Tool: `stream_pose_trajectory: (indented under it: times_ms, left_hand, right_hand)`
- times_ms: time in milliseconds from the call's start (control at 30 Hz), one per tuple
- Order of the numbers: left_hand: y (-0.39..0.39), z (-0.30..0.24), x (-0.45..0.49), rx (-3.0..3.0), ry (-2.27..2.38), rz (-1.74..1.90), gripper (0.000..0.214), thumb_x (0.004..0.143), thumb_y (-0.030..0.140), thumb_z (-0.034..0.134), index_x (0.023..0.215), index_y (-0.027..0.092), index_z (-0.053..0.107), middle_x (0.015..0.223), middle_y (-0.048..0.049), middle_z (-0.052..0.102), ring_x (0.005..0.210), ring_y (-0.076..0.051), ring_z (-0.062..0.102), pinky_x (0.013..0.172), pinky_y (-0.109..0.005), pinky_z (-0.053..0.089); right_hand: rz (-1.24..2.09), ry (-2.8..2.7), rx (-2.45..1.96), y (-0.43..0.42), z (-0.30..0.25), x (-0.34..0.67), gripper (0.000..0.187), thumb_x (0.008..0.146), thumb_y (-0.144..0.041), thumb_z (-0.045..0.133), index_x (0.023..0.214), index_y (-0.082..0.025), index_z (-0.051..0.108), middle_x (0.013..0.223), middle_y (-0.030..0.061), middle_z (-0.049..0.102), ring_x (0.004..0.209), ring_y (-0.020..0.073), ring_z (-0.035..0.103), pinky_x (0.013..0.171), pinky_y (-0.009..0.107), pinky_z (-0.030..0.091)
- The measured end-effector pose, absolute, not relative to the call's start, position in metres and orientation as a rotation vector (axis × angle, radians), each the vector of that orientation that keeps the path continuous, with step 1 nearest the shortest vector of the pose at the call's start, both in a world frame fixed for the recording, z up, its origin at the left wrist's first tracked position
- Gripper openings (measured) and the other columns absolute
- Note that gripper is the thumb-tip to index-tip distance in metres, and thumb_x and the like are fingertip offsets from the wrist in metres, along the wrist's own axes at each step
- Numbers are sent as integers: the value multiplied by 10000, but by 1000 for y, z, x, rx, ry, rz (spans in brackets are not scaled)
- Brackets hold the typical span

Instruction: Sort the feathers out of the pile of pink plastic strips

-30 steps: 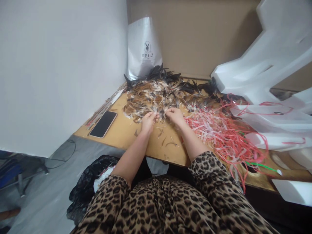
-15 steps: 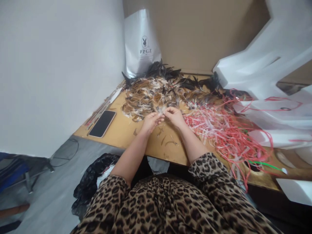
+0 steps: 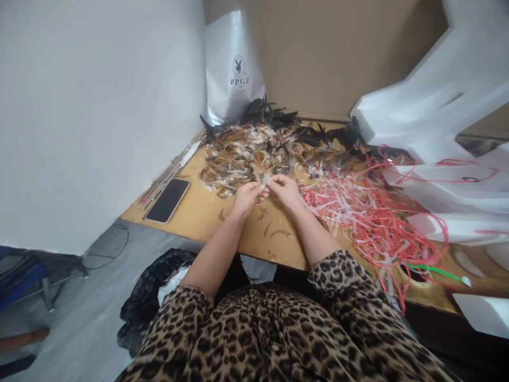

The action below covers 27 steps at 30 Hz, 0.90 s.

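My left hand [image 3: 248, 197] and my right hand [image 3: 283, 190] meet over the table, fingertips pinched together on feathers [image 3: 263, 172]. The held feathers look brown with pale fluff at the base and fan out away from me. How many there are I cannot tell, since the fingers cover their lower ends. Right behind my hands lies a wide heap of brown, cream and black feathers [image 3: 234, 151]. Small loose feather bits [image 3: 278, 232] are scattered on the wood just below my wrists.
A phone [image 3: 168, 200] lies on the table [image 3: 207, 220] at the left. Tangled pink and red ribbons [image 3: 377, 220] spread to the right, beside white foam-like pieces [image 3: 433, 185]. A silver-white bag [image 3: 225, 69] stands at the back. A black plastic bag [image 3: 155, 286] is below the table edge.
The feathers between my fingertips show more brown and stand out further than before. Both hands stay in almost the same place, and the view has shifted slightly.
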State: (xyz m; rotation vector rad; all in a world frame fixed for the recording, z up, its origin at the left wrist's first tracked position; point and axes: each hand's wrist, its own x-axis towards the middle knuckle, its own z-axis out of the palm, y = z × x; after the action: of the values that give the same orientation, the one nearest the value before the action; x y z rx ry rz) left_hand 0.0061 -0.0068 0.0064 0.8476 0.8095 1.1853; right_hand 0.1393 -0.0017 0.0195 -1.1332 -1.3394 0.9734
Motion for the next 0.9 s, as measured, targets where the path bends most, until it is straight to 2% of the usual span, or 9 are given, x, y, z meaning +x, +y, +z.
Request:
stream_pose_trajectory:
  times_ms: [100,267,433,567,733,900]
  left_hand:
    - [-4,5,4,842,843,1284,190,640,270,697,718,116,617,673,-44,649,520,-55,546,497,-172,394]
    - [0,2,2,761,865,1369,191,656,280,684,730,123,603,697,-37,642,545,-53,545,516,-177,401]
    - [1,0,2,749,882,1378,186,655,277,680,739,129,603,694,-34,642,540,-50,537,509,-171,397]
    - [1,1,3,760,887,1385,170,654,266,676,717,128,601,684,-40,646,536,-55,541,490,-165,389]
    - [-1,1,3,796,917,1405,182,653,283,671,722,128,605,707,-48,655,542,-58,549,493,-166,396]
    - [2,-2,3,860,972,1489,200,643,299,676,733,133,609,697,-37,654,535,-65,550,494,-173,396]
  right_hand:
    - [861,-1370,-1212,4,17,149,224,684,-374,579,726,-155,604,638,-7,584,564,100,488,582,237,409]
    - [435,-1788,-1355,5,17,165,149,721,-272,537,736,-166,642,719,22,588,683,136,520,682,265,406]
    - [194,-2048,-1490,-2,16,162,184,747,-244,526,866,-217,664,822,41,571,743,157,526,676,264,396]
    - [106,-2090,-1548,-2,10,155,228,781,-257,494,945,-240,651,900,53,570,789,169,536,663,263,392]
    - [96,-2058,-1591,1,6,152,208,796,-262,457,835,-213,655,865,57,565,767,162,537,645,256,384]
    - [190,-1989,-1460,0,16,157,148,737,-212,480,775,-187,621,813,46,560,749,159,524,695,260,396]
